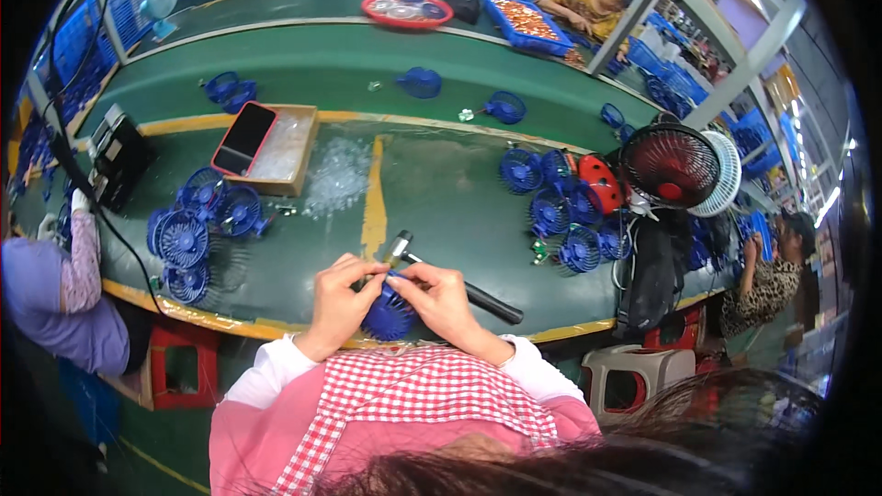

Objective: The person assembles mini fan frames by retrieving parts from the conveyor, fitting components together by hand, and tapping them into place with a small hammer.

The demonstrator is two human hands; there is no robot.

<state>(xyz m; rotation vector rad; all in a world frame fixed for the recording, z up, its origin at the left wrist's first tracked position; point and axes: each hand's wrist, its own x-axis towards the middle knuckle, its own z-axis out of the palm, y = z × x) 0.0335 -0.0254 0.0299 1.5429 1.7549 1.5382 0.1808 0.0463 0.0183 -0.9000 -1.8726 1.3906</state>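
Close to my body at the table's near edge, my left hand (344,303) and my right hand (439,299) pinch a small blue mini fan (390,320) from both sides. Their thumbs and forefingers meet at its top end, and its caged head hangs below them. What lies between the fingertips is hidden. A hammer (494,303) with a black handle lies on the table just beyond my hands, its metal head pointing away and its middle partly covered by my right hand.
Blue fans (182,237) are piled at left, more (551,211) at right beside a red-black fan (671,165). A phone (245,139) rests on a cardboard box (308,147) near loose clear plastic pieces (338,179). A green conveyor (322,64) runs beyond. Co-workers sit either side.
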